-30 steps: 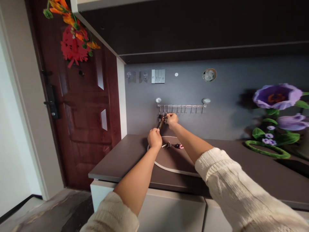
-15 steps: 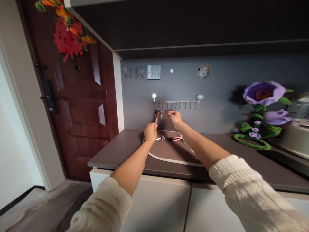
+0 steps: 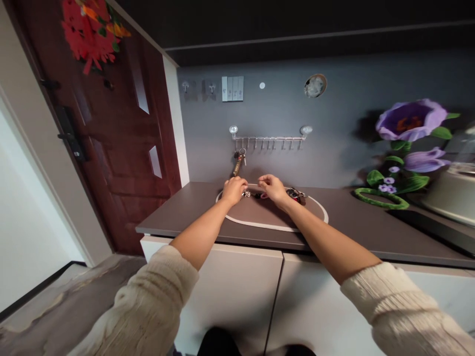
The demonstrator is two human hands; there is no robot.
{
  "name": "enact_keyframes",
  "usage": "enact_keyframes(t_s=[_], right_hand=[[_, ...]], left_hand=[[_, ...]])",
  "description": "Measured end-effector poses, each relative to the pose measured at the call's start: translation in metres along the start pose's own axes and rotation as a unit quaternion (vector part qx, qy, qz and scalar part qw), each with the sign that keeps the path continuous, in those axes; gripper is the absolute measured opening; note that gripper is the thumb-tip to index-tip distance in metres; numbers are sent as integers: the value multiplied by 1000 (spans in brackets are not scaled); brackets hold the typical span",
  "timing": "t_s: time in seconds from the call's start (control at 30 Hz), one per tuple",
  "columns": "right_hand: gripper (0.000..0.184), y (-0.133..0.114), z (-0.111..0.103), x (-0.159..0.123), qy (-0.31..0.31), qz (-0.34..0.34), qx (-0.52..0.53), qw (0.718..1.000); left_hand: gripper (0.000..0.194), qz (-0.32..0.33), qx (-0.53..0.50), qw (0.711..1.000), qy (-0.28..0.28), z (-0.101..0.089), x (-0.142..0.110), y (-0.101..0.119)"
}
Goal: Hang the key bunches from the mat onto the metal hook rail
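Note:
My left hand (image 3: 234,191) is low over the left part of a white-rimmed oval mat (image 3: 274,227). Its fingers curl closed at a small bunch of keys (image 3: 246,194), whose fingertip contact is partly hidden. To its right, my right hand (image 3: 273,188) hovers over the mat with loosely bent fingers slightly apart and nothing visible in them. A pink-and-black key strap (image 3: 262,196) lies between the hands, partly covered. Above my left hand, a key ring with a brown fob (image 3: 237,165) hangs from the left end of a clear hook rail (image 3: 270,139).
More keys (image 3: 298,195) lie on the mat beyond my right wrist. The mat rests on a brown countertop (image 3: 174,207). Purple artificial flowers (image 3: 411,121) and a pale appliance (image 3: 451,193) stand at right. A dark upper cabinet (image 3: 297,24) overhangs; a red-brown door (image 3: 122,148) is left.
My left hand has let go of the hanging brown fob and lowered to the keys on the mat. My right hand has come down from near the hooks. The view has tilted downward.

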State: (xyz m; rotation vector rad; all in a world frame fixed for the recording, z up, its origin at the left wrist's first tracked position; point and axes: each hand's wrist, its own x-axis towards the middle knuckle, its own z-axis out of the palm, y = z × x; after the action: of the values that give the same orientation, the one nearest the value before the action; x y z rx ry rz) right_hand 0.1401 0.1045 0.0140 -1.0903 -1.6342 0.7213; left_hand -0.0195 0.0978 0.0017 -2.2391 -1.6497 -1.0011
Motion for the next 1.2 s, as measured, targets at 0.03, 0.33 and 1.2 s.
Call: enact_keyframes(t_s=[0.03, 0.33, 1.2], right_hand=[[16, 1, -1, -1, -9, -16, -32, 999], [19, 6, -1, 0, -33, -126, -274, 953], [18, 4, 5, 0, -47, -131, -311, 940]], left_hand=[[17, 4, 6, 1000, -4, 1, 0, -1], [21, 9, 61, 997, -51, 8, 0, -3], [18, -45, -78, 995, 49, -4, 7, 2]])
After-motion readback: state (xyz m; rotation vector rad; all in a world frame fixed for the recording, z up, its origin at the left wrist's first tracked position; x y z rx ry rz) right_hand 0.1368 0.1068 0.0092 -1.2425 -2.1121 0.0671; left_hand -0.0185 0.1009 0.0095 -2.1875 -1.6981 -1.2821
